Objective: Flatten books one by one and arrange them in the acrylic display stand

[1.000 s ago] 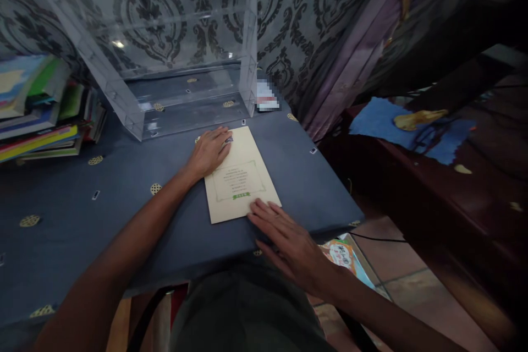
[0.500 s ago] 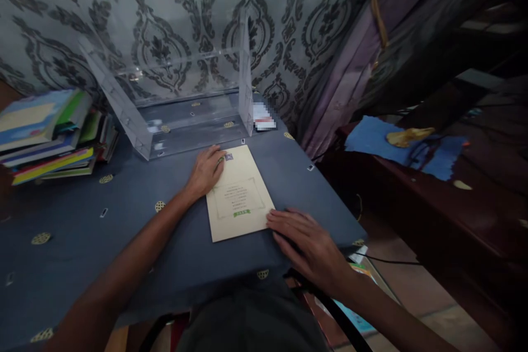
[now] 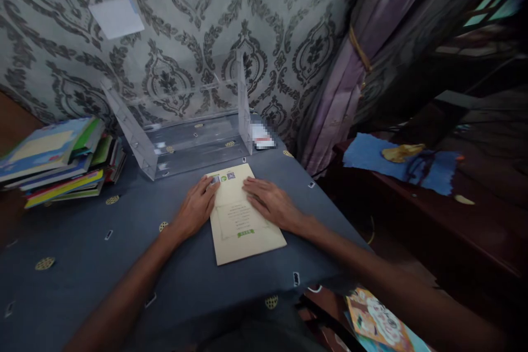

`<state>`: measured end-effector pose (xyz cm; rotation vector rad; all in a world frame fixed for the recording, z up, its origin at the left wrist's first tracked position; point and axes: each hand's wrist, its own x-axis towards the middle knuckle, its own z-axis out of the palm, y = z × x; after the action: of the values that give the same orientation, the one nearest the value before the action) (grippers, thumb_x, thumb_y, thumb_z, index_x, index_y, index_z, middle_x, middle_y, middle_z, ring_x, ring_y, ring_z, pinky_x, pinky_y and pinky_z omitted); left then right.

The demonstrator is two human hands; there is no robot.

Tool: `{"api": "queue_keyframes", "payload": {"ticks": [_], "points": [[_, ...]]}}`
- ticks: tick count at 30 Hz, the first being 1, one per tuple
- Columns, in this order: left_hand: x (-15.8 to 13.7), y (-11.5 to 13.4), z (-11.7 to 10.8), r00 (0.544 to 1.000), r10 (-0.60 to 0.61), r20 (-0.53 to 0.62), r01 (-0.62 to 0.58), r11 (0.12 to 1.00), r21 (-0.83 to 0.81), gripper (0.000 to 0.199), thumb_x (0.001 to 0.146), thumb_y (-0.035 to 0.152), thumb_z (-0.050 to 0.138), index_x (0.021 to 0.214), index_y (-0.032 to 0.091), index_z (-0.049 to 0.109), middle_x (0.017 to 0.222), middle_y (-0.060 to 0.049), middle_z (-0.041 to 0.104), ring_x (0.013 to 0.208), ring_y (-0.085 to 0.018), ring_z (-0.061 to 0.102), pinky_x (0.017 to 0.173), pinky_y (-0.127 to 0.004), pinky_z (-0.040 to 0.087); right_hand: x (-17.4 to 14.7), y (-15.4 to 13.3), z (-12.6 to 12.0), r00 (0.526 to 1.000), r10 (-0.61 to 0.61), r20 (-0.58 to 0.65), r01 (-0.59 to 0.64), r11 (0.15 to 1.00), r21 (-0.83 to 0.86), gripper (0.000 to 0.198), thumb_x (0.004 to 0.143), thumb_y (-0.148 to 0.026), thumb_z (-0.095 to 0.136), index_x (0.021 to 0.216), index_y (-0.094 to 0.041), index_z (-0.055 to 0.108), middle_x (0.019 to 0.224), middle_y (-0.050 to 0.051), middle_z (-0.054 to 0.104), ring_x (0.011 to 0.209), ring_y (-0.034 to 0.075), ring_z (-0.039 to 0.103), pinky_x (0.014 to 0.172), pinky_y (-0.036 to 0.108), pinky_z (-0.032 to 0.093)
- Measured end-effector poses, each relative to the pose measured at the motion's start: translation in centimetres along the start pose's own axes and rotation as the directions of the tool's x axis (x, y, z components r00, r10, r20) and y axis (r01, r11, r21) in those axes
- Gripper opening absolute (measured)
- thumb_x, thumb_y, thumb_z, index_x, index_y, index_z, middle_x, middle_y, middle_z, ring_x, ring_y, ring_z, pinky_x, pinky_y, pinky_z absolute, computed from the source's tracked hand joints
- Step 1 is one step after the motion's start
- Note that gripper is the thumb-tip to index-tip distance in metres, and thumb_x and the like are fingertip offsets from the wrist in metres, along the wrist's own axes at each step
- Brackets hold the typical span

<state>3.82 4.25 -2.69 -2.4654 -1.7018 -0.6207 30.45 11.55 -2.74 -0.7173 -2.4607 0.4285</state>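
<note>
A cream-coloured booklet (image 3: 247, 247) with printed text, a green label and a small square code lies flat on the dark blue tablecloth (image 3: 198, 297). The print looks upside down from where I sit. My left hand (image 3: 198, 206) rests on the booklet's far left edge, fingers stretched out over it. On the opposite side my right hand (image 3: 270, 203) lies flat across the right edge, its fingertips near the square code. Just beyond the booklet stands a clear plastic rack (image 3: 136, 135) with upright side panels.
A stack of books (image 3: 58, 159) sits at the table's left. Beside the rack lies a blurred white item (image 3: 262, 136). To the right, a dark red wooden bench (image 3: 412, 220) bears a blue cloth (image 3: 358, 154). More books (image 3: 375, 322) lie low at bottom right.
My right hand has moved from the booklet's near right corner up to its far right part. The left hand has slid slightly nearer along the left edge. The view has tilted up.
</note>
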Motion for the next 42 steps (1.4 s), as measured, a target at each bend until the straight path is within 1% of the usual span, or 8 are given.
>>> {"api": "queue_keyframes", "payload": {"ticks": [6,11,18,22,28,35,39,42], "points": [[-0.3,-1.5,-3.1,0.965,0.147,0.215,-0.154,0.988,0.015,0.048,0.099,0.016,0.042,0.145,0.023,0.049,0.155,-0.013,0.048,0.144,-0.028,0.045,0.111,-0.048,0.048,4.6,2.9,0.9,0.999,0.045,0.003,-0.046,0.998,0.048,0.037,0.097,-0.025,0.05,0.129,-0.017,0.067,0.138,0.014,0.064,0.137,0.027,0.053,0.114,0.05,0.044],[0.1,-0.5,-5.3,0.928,0.242,0.282,-0.294,0.942,0.162,0.042,0.097,0.013,0.05,0.136,0.026,0.057,0.142,-0.012,0.061,0.132,-0.028,0.058,0.106,-0.046,0.05,5.1,3.5,1.1,0.999,0.033,-0.007,-0.032,0.995,0.092,0.038,0.098,-0.024,0.048,0.129,-0.014,0.067,0.137,0.015,0.065,0.137,0.028,0.053,0.113,0.05,0.044],[1.3,0.1,-7.1,0.742,0.562,0.366,-0.654,0.726,0.212,0.046,0.097,0.005,0.047,0.14,0.019,0.048,0.131,-0.015,0.067,0.125,-0.026,0.063,0.1,-0.037,0.05,5.0,3.3,1.2,0.999,0.043,-0.014,-0.041,0.996,0.081,0.037,0.096,-0.021,0.048,0.127,-0.014,0.067,0.135,0.015,0.066,0.136,0.027,0.054,0.113,0.049,0.045],[1.5,-0.5,-6.5,0.7,0.626,0.343,-0.709,0.663,0.238,0.044,0.097,0.005,0.046,0.139,0.017,0.049,0.131,-0.016,0.066,0.128,-0.027,0.061,0.103,-0.039,0.049,5.1,2.9,1.1,0.999,0.044,-0.023,-0.043,0.997,0.067,0.037,0.095,-0.018,0.048,0.126,-0.013,0.068,0.134,0.016,0.067,0.135,0.027,0.055,0.112,0.049,0.046],[1.2,-0.7,-4.0,0.748,0.601,0.283,-0.662,0.708,0.247,0.046,0.098,0.01,0.051,0.142,0.019,0.046,0.138,-0.015,0.063,0.137,-0.029,0.053,0.117,-0.051,0.039,5.1,2.9,1.1,0.997,0.055,-0.061,-0.048,0.993,0.104,0.038,0.094,-0.014,0.048,0.125,-0.018,0.07,0.132,0.012,0.069,0.133,0.025,0.058,0.111,0.049,0.047],[1.3,0.6,-1.9,0.904,0.428,0.006,-0.428,0.904,0.006,0.038,0.103,0.036,0.048,0.134,0.017,0.056,0.132,-0.016,0.068,0.129,-0.025,0.061,0.108,-0.045,0.05,4.5,2.4,-0.5,0.996,0.09,-0.007,-0.085,0.961,0.262,0.032,0.096,-0.027,0.051,0.118,-0.021,0.074,0.131,0.01,0.07,0.131,0.025,0.06,0.109,0.047,0.049],[1.4,2.3,-2.3,0.981,0.167,-0.097,-0.191,0.906,-0.379,0.035,0.101,0.044,0.049,0.118,0.021,0.069,0.112,-0.012,0.076,0.104,-0.023,0.072,0.093,-0.038,0.056,4.3,2.5,-2.1,0.976,0.179,0.126,-0.216,0.87,0.443,0.043,0.097,-0.054,0.052,0.109,-0.021,0.077,0.122,0.009,0.074,0.119,0.03,0.066,0.104,0.048,0.051],[1.5,2.8,-3.0,0.987,-0.159,-0.03,0.108,0.785,-0.61,0.039,0.096,0.052,0.054,0.095,0.021,0.076,0.09,-0.005,0.076,0.084,-0.022,0.071,0.079,-0.032,0.055,4.4,3.0,-2.6,0.953,0.224,0.202,-0.301,0.761,0.575,0.067,0.094,-0.074,0.042,0.098,-0.018,0.079,0.1,0.009,0.079,0.1,0.028,0.072,0.094,0.045,0.056]]}}
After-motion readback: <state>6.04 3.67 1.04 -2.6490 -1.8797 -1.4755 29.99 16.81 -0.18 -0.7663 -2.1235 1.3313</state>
